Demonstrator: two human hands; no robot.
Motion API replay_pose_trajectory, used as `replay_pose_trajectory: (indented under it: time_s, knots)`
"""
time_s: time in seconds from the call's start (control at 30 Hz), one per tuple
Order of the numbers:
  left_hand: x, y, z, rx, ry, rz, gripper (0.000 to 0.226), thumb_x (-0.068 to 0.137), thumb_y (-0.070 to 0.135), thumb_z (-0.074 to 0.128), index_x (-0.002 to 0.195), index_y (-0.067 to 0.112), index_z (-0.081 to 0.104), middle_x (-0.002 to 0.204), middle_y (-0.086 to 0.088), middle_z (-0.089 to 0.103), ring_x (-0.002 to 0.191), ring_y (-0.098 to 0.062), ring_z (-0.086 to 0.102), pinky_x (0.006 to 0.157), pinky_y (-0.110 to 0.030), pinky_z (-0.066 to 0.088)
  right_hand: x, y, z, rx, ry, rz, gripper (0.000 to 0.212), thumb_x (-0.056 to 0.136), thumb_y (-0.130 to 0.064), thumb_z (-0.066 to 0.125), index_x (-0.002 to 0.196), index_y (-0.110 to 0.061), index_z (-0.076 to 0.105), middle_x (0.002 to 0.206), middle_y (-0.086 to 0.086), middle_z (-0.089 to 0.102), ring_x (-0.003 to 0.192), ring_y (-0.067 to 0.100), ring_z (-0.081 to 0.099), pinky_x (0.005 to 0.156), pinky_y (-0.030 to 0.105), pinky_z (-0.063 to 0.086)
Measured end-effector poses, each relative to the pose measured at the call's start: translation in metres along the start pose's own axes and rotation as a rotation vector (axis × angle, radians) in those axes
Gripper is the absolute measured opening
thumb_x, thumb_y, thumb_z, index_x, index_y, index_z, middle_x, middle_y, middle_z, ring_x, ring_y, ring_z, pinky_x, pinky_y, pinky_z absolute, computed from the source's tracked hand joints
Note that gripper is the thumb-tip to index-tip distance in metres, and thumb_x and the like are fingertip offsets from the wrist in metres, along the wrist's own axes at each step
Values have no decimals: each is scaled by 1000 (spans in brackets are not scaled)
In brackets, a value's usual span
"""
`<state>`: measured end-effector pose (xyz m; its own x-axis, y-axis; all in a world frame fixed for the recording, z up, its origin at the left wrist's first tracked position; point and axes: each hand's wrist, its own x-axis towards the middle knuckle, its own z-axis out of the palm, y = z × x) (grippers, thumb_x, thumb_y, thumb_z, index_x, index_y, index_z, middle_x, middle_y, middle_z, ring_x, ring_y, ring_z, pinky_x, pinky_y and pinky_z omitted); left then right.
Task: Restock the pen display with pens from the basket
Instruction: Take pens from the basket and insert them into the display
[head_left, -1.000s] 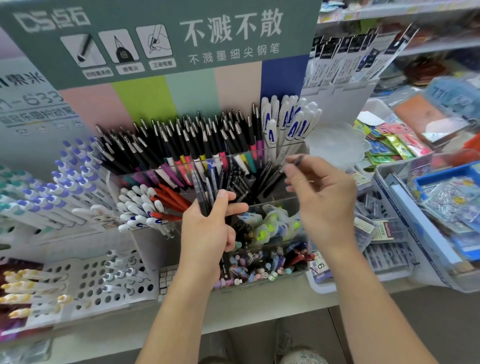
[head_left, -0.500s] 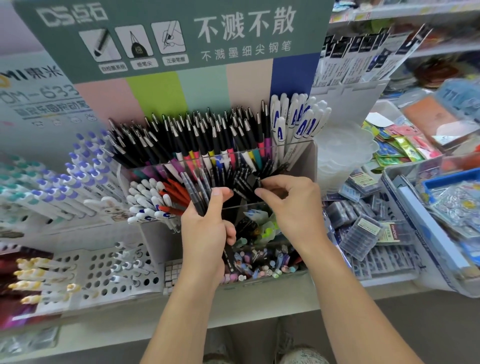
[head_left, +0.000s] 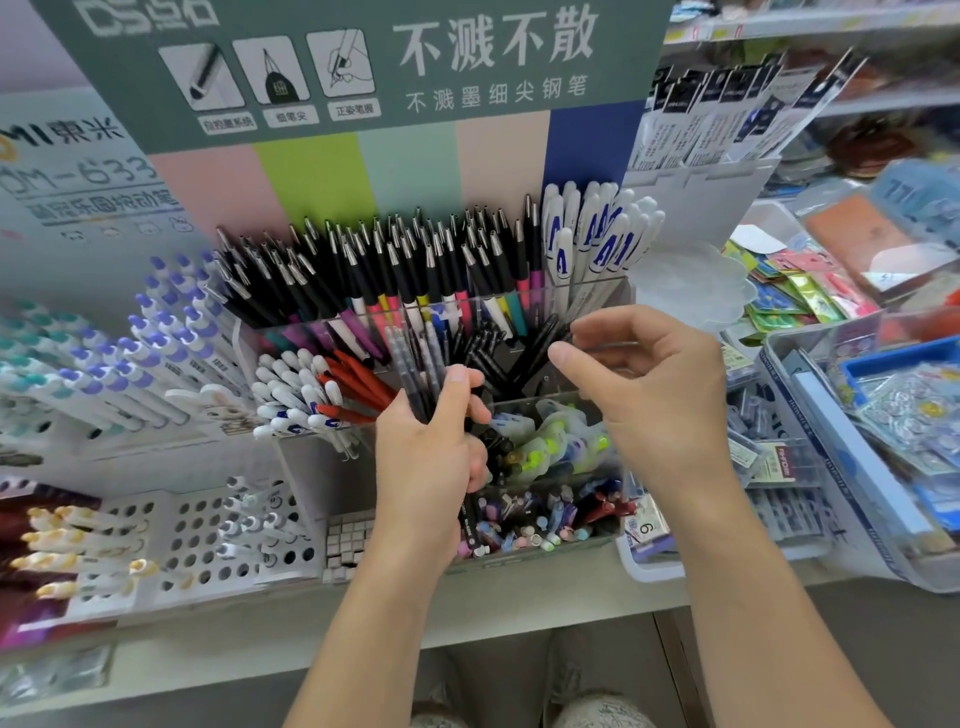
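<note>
The pen display (head_left: 431, 332) stands on the shelf (head_left: 260, 639), below the sign (head_left: 363, 67). The left hand (head_left: 431, 457) holds a bundle of pens (head_left: 415, 374) before it; the right hand (head_left: 649, 395) hovers just right. A tray (head_left: 852, 467) sits further right.

black pens (head_left: 488, 353) crowd compartment, little room

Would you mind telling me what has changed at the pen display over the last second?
The right hand carried a dark pen down into the black pens of the clear display compartment, let it go, and has now drawn back up and to the right, fingers relaxed and empty. The left hand keeps its grip on the bundle of dark pens, hardly moved. The display stock looks otherwise unchanged.
</note>
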<state>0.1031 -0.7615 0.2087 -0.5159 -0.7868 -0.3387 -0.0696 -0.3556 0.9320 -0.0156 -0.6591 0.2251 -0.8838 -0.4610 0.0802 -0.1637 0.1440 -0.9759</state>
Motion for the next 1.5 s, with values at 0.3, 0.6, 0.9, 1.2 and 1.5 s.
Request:
replay_pose_trajectory:
  time_s: [0.3, 0.6, 0.9, 1.2, 1.5]
  knots:
    - [-13, 4, 13, 97, -440, -134, 26, 102, 31, 53, 98, 9, 65, 72, -9, 64, 41, -13, 40, 40, -22, 28, -7, 0, 9, 325, -340, 340, 26, 90, -19, 73, 79, 5, 69, 63, 17, 55, 40, 17, 41, 41, 23, 37]
    - [-2, 2, -1, 50, -15, -36, 30, 106, 31, 45, 102, 10, 65, 87, -6, 77, 48, -13, 58, 43, -24, 45, 9, 0, -7, 524, 188, -3, 13, 99, -17, 62, 92, -11, 71, 67, 1, 60, 59, 14, 57, 51, 23, 50]
    - [2, -8, 1, 166, 32, -7, 28, 103, 40, 50, 96, 23, 71, 61, -1, 65, 46, -12, 52, 46, -26, 43, 11, 40, 23, -206, 6, -173, 16, 88, -18, 77, 104, -17, 78, 91, -6, 73, 81, 5, 68, 77, 25, 57]
    - [0, -1, 14, 128, -91, 1, 26, 105, 33, 49, 99, 19, 69, 74, 19, 72, 47, -12, 49, 44, -25, 41, 16, 42, 24, -174, -46, -25, 17, 92, -11, 71, 107, -18, 77, 94, -11, 76, 87, -3, 69, 84, 19, 57]
    - [2, 13, 9, 73, -126, 14, 26, 102, 32, 55, 90, 11, 67, 70, 0, 62, 43, -12, 35, 41, -25, 29, 6, -9, 13, -5, -157, -23, 8, 87, -30, 77, 89, -24, 79, 78, -5, 76, 73, 18, 70, 69, 28, 59]
